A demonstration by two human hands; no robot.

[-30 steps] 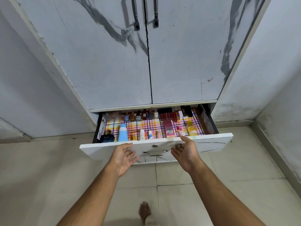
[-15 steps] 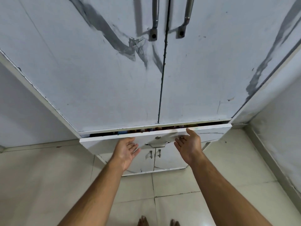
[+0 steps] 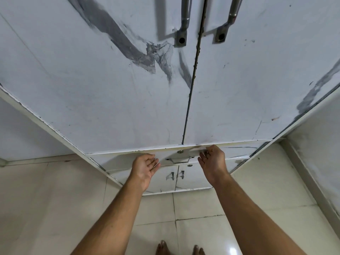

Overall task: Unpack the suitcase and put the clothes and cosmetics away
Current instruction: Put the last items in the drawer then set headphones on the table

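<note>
Head view: pale tiled floor (image 3: 55, 208) below, white walls either side, and a tall white wardrobe (image 3: 110, 89) with grey marble streaks filling the upper frame. Two doors (image 3: 239, 89) closed, meeting at a dark centre seam, each with a metal bar handle (image 3: 184, 21) near the seam. Beneath the doors, a drawer (image 3: 114, 159) pushed flush with the wardrobe front, no gap showing along its top edge (contents hidden, so no cosmetics or clothes visible; suitcase not in frame). At the drawer's middle, a small round lock (image 3: 180, 152) above a thin metal pull (image 3: 179, 160). Lower still, a pair of small doors (image 3: 156, 179) with short handles.

Left hand (image 3: 145, 167) in front of the drawer face just left of the pull, palm turned inward, fingers relaxed and loosely spread, holding nothing. Right hand (image 3: 213, 159) just right of the pull, fingertips (image 3: 208, 148) at the drawer's upper edge, fingers slightly bent, gripping nothing. Contact with the drawer front unclear for either hand. Both bare forearms reaching up from the bottom of the frame; bare toes (image 3: 162, 248) on the tiles at the lower edge.
</note>
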